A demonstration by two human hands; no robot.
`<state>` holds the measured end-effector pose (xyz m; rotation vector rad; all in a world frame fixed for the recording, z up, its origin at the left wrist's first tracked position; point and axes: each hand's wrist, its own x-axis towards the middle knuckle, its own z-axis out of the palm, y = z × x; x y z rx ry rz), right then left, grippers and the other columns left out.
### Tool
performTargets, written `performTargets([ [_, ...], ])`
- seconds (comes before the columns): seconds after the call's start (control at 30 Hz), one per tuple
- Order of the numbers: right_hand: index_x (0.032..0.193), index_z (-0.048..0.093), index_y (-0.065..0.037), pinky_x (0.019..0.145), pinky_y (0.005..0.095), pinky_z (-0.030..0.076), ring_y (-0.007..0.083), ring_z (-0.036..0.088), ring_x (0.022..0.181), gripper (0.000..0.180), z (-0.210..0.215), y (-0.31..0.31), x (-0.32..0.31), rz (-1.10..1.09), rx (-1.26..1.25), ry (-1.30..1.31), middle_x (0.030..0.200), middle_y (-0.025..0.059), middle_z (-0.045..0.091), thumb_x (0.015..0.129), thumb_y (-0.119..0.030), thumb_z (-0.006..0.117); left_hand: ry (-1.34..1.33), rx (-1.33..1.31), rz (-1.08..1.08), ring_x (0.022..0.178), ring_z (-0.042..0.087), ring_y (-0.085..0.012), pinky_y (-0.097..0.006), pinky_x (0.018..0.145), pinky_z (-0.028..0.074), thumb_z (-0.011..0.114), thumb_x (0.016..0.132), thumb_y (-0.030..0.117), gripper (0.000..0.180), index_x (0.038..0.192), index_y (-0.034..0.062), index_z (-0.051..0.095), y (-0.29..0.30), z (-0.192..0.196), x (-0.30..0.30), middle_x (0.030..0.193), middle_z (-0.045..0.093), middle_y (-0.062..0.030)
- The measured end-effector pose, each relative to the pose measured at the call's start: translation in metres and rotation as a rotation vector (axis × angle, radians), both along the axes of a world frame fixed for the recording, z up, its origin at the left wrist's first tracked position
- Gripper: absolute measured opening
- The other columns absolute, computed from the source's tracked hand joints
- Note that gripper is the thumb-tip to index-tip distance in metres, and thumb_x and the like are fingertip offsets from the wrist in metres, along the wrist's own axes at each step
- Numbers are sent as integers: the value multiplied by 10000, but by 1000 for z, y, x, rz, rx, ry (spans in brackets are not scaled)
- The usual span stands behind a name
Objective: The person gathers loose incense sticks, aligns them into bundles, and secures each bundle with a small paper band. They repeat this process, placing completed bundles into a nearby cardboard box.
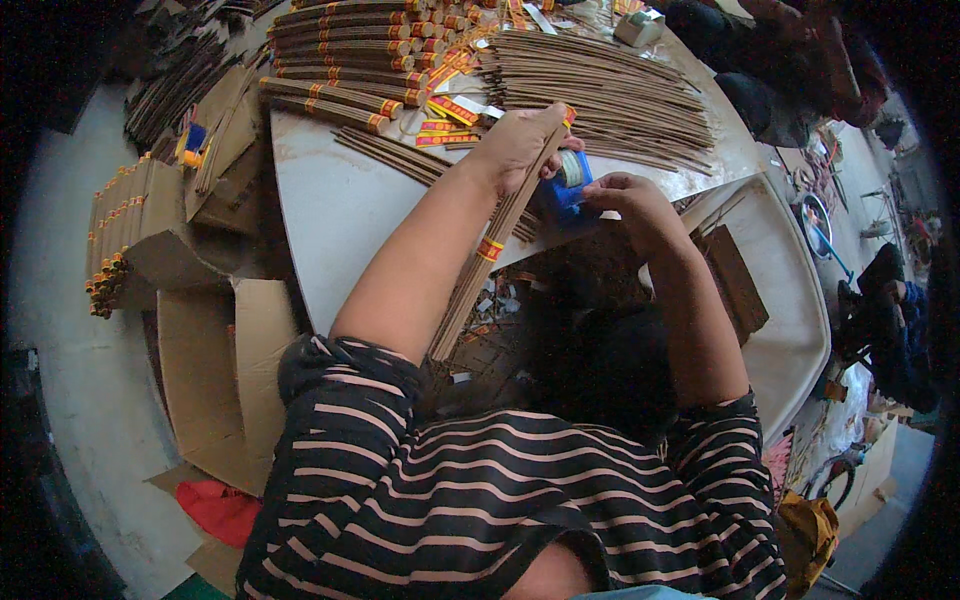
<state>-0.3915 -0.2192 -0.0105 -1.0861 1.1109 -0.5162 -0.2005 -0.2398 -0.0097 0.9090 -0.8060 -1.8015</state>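
Note:
My left hand (512,148) is wrapped round a bundle of thin brown incense sticks (468,292). Red and yellow paper bands circle the bundle near its top and around its middle, and its lower end slants down toward me past the table edge. Just right of it, a blue tape dispenser (570,205) with a pale roll sits at the table's near edge. The fingers of my right hand (630,200) are pinched together at the dispenser's right side; whatever is between them is too small to make out. Loose incense sticks (600,100) lie spread beyond both hands.
Banded bundles (345,50) are stacked at the far left of the white table (325,220). Red and yellow paper labels (445,130) lie beside them. An open cardboard box (200,370) stands on the left. Other people (800,60) are at the right.

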Motion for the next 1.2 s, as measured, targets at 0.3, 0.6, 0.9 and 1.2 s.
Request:
performTargets([
  [0.3, 877, 560, -32, 672, 254, 456, 142, 546, 712, 164, -4, 37, -12, -199, 11, -59, 799, 50, 567, 763, -130, 626, -50, 30, 83, 422, 499, -120, -234, 372, 379, 538, 863, 330, 336, 873, -4, 510, -2, 1, -1, 806, 610, -195],
  [0.6, 739, 552, -55, 511, 217, 317, 65, 404, 552, 194, -27, 56, -6, -355, 24, -112, 636, -32, 487, 800, -226, 620, -68, 46, 78, 417, 488, -119, -242, 376, 372, 542, 860, 332, 332, 844, 3, 508, 0, 5, -3, 791, 612, -180],
  [0.9, 718, 542, -68, 497, 203, 328, 69, 422, 538, 169, -67, 63, -7, -323, 92, -41, 638, -26, 504, 787, -199, 624, -103, 44, 39, 466, 462, -88, -209, 397, 372, 503, 877, 359, 317, 860, 42, 500, 2, 3, -4, 853, 623, -154],
  [1.2, 784, 542, -84, 522, 188, 322, 42, 423, 598, 142, 15, 96, -17, -240, -149, -212, 671, -50, 491, 827, -206, 601, -95, -71, 85, 443, 489, -84, -206, 389, 389, 504, 885, 312, 280, 907, 33, 512, 36, 55, 6, 818, 618, -129],
])
